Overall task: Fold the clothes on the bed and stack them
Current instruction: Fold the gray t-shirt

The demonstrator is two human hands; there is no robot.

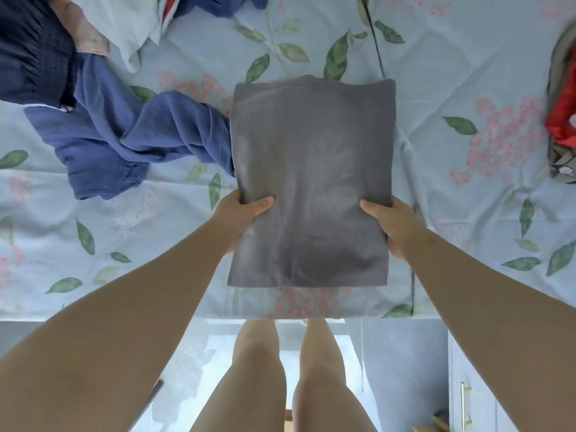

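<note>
Head view: looking straight down over my forearms at the near edge of the bed.
Grey garment (311, 182): folded into a long flat rectangle with the collar end away from me. The sides are straight and there are no loose sleeves showing.
Position: it lies on the floral bed sheet (452, 73), centred in front of me, with its near hem close to the mattress edge. I cannot tell whether the near end is lifted off the sheet.
Left hand (240, 219): grips the left side edge, with the thumb (261, 204) on top and the fingers hidden beneath the cloth.
Right hand (396, 227): grips the right side edge the same way, with the thumb (372, 208) on top and the fingers under. Both hands are clamped on the garment, level with each other.
Step in hand: judged to be the last fold of this piece. The lengthwise folds look finished and one crosswise fold remains.
Next move: probably carry the near half up and over to the collar end. I need to keep both hands level so the side edges stay square, then smooth it flat.
Blue garment (140, 135): crumpled and unfolded, to the left, with one end touching the grey piece's left edge. It may drag if I shift the grey piece sideways.
Navy garment (34, 57): unfolded in the far left corner, with an elastic waistband visible.
Pale garment (124, 23): lies loose at the far edge beside the navy one.
Red cloth (561, 120): at the far right margin, partly out of view, so I cannot identify it.
Stack: no folded pile visible; a spot has to be chosen.
Progress: early, since several pieces are not yet folded.
</note>
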